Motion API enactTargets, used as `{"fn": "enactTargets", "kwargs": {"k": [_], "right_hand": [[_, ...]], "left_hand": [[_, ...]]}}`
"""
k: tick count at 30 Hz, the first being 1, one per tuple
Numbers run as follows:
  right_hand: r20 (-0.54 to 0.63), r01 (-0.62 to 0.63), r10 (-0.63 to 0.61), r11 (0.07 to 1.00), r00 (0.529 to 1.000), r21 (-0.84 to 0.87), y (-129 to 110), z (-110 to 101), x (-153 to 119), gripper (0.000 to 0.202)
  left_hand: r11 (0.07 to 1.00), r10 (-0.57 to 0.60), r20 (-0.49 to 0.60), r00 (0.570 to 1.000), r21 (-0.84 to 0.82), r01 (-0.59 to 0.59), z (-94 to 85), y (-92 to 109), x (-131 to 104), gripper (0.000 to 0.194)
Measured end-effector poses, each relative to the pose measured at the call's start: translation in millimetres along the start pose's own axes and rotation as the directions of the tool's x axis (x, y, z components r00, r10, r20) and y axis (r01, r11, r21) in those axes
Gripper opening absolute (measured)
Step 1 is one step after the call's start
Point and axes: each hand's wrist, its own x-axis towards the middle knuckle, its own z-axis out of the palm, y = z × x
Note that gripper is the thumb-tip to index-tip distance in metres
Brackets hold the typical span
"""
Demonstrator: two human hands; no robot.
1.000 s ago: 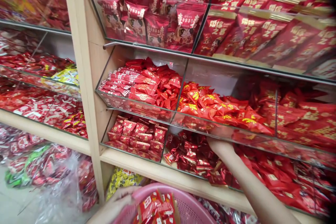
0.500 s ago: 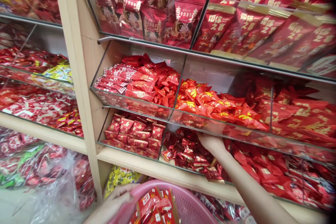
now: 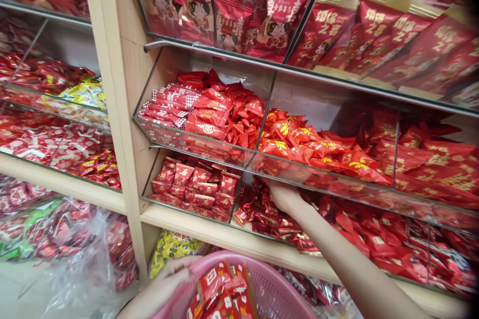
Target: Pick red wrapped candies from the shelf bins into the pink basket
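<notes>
Your right hand (image 3: 286, 197) is inside the bottom tier of the shelf (image 3: 202, 223), a little out from centre toward 5 o'clock, among dark red sweets (image 3: 258, 219). Its fingers are hidden there, so you cannot tell whether they are open, closed or gripping anything.

Your left hand (image 3: 174, 276), at 7 o'clock, has its fingers closed on the near-left rim of the pink basket (image 3: 279, 284). The basket sits at 6 o'clock, cut off by the bottom edge of your view, with red packets (image 3: 220, 286) piled inside it.

At 9 o'clock from your right hand, square red sweets (image 3: 200, 187) stand in rows in the next compartment. At 1 o'clock from it, orange-red sweets (image 3: 310, 147) fill part of the middle tier, behind a clear front panel. Larger red packs (image 3: 277, 20) stand upright on the top tier at 12 to 1 o'clock, with gold-edged packs (image 3: 377, 30) at 2. Yellow packets (image 3: 174, 249) lie at 7 o'clock, below the bottom tier, just beyond your left hand.
</notes>
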Motion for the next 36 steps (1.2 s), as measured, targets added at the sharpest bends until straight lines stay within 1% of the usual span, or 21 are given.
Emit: {"fn": "enactTargets", "kwargs": {"k": [1,2,3,5,7,9,12,14,16,18,23,25,27,29,32,36], "right_hand": [[0.069,0.076,-0.078,0.996,0.995,0.038,-9,-3,0,0.046],[0.137,0.146,-0.156,0.986,0.978,0.080,-17,-5,-1,0.044],[0.203,0.205,-0.225,0.972,0.953,0.118,-26,-6,-1,0.041],[0.321,0.265,-0.307,0.949,0.896,0.168,-41,-5,-3,0.032],[0.426,0.275,-0.329,0.943,0.843,0.184,-51,-1,-3,0.024],[0.502,0.263,-0.316,0.949,0.805,0.175,-57,5,-1,0.027],[0.571,0.239,-0.279,0.960,0.772,0.146,-61,12,5,0.036],[0.588,0.226,-0.259,0.965,0.766,0.131,-63,16,9,0.037],[0.575,0.220,-0.256,0.966,0.777,0.133,-64,19,11,0.033],[0.537,0.218,-0.267,0.964,0.800,0.154,-65,21,9,0.027],[0.411,0.194,-0.294,0.944,0.863,0.267,-59,25,-1,0.010],[0.359,0.166,-0.289,0.928,0.887,0.334,-53,25,-3,0.005],[0.308,0.132,-0.280,0.896,0.909,0.423,-45,22,-4,0.005],[0.261,0.101,-0.281,0.836,0.924,0.539,-36,17,-4,0.012],[0.187,0.055,-0.267,0.696,0.945,0.716,-24,10,-7,0.018],[0.102,-0.023,-0.133,0.495,0.986,0.869,-18,5,-17,0.028]], "left_hand": [[1.000,0.009,0.002,1.000,0.000,-0.009,0.7,2,-1,0.039],[1.000,0.017,-0.001,1.000,0.000,-0.017,1.5,5,-2,0.038],[1.000,0.023,-0.005,1.000,0.000,-0.023,2.3,8,-4,0.037],[1.000,0.028,-0.003,1.000,0.002,-0.028,3.7,15,-7,0.035],[0.999,0.034,0.022,0.999,0.008,-0.035,4.5,20,-8,0.034],[0.999,0.039,0.049,0.998,0.015,-0.040,4.4,21,-8,0.035],[1.000,0.004,0.009,1.000,0.012,-0.004,2.4,12,-4,0.039],[1.000,-0.016,-0.022,1.000,-0.009,0.016,0.6,4,-1,0.040],[0.999,-0.023,-0.015,1.000,-0.037,0.023,-1.0,-3,2,0.041],[0.998,-0.028,-0.001,1.000,-0.051,0.028,-1.8,-6,4,0.040],[0.999,-0.006,0.015,1.000,-0.036,0.006,-1.1,-4,5,0.039],[1.000,-0.023,-0.008,1.000,-0.016,0.023,-1.0,-2,3,0.039],[0.999,-0.045,-0.046,0.998,0.014,0.045,-1.2,-1,2,0.039],[0.998,-0.051,-0.069,0.996,0.035,0.053,-1.2,0,1,0.039],[0.999,-0.035,-0.054,0.998,0.019,0.036,0.2,4,0,0.039],[1.000,-0.030,-0.024,0.999,0.001,0.030,2.5,8,-1,0.037]]}}
